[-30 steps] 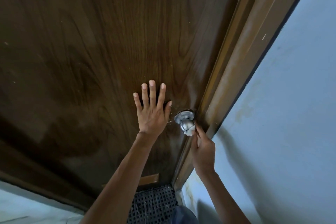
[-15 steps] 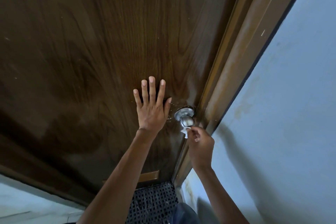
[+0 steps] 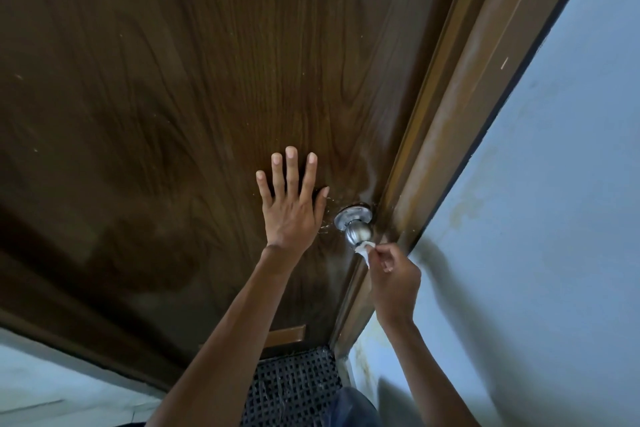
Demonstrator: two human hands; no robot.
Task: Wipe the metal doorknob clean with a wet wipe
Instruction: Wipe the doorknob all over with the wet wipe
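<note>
The left hand (image 3: 290,204) lay flat against the dark wooden door (image 3: 166,107) just below the centre of the frame, fingers spread and pointing up, its grip released and holding nothing. Just to its right, close to the door's edge, the metal doorknob (image 3: 356,230) stood out from its round plate, apart from the left thumb. The right hand (image 3: 393,279), lower right of centre, had its grip clenched on a small white wet wipe (image 3: 364,249), pinched between thumb and fingertips. The wipe reached up to the underside of the doorknob and seemed to touch it, though the blur there made the contact hard to confirm. To the right of the knob the brown door frame (image 3: 460,121) ran diagonally toward the upper right of the frame, with a pale blue wall (image 3: 554,218) beyond it. At the bottom centre, a dark woven mat (image 3: 294,388) lay on the floor at the foot of the door.
</note>
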